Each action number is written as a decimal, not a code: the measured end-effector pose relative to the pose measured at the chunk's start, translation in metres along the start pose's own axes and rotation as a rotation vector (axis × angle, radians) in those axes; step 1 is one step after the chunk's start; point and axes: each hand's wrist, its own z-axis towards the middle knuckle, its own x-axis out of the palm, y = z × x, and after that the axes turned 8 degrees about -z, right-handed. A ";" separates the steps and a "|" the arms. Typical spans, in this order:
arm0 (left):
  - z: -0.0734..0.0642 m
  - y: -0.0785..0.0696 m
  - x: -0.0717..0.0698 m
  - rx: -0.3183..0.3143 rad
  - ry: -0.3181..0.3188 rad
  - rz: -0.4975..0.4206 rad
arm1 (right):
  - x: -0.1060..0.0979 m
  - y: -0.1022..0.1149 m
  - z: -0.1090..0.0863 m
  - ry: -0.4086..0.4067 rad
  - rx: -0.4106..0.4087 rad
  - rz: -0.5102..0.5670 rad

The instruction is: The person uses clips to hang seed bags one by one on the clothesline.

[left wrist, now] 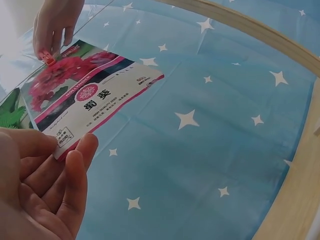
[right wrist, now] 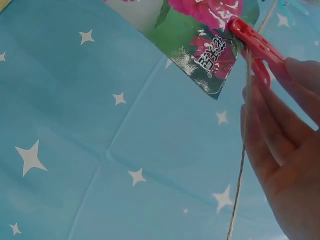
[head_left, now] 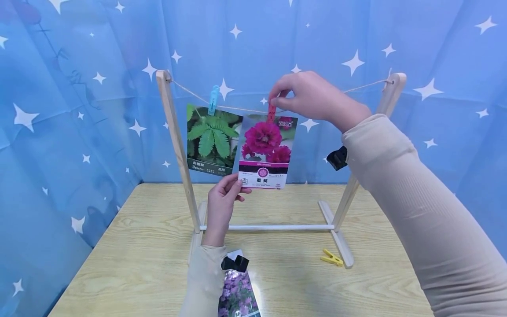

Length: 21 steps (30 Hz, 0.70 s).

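A hollyhock seed packet [head_left: 263, 152] with magenta flowers hangs at the string, its top edge under a red clothespin [head_left: 271, 112]. My right hand [head_left: 309, 97] pinches that clothespin between thumb and fingers, as the right wrist view also shows with the red clothespin [right wrist: 257, 47] beside the string [right wrist: 242, 165]. Lower down, my left hand [head_left: 222, 204] pinches the packet's bottom left corner between thumb and fingers. In the left wrist view the packet [left wrist: 87, 92] slants away from the left hand [left wrist: 45, 185]. Left of it, a green-leaf seed packet [head_left: 214, 141] hangs from a blue clothespin [head_left: 214, 100].
The string is tied between two posts of a wooden frame [head_left: 178, 145] standing on the wooden table [head_left: 293, 281]. A yellow clothespin [head_left: 332, 258] lies by the frame's right foot. Beside my left sleeve lies a purple-flower packet [head_left: 239, 293]. A blue starred curtain [head_left: 253, 44] hangs behind.
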 end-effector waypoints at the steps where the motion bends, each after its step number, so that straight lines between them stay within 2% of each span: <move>1: 0.000 0.000 -0.001 -0.001 0.005 -0.001 | 0.000 0.000 0.000 -0.005 0.000 -0.002; 6: 0.002 0.001 -0.007 -0.025 0.008 0.024 | 0.003 -0.003 -0.001 -0.030 -0.006 -0.020; 14: 0.003 -0.006 -0.014 -0.039 0.008 0.066 | 0.002 -0.010 -0.007 -0.070 -0.016 0.012; 18: 0.002 -0.007 -0.015 -0.058 0.028 0.073 | 0.003 -0.012 -0.015 -0.141 -0.039 0.014; 21: 0.001 -0.009 -0.014 -0.071 0.050 0.078 | 0.007 -0.012 -0.022 -0.235 -0.060 0.012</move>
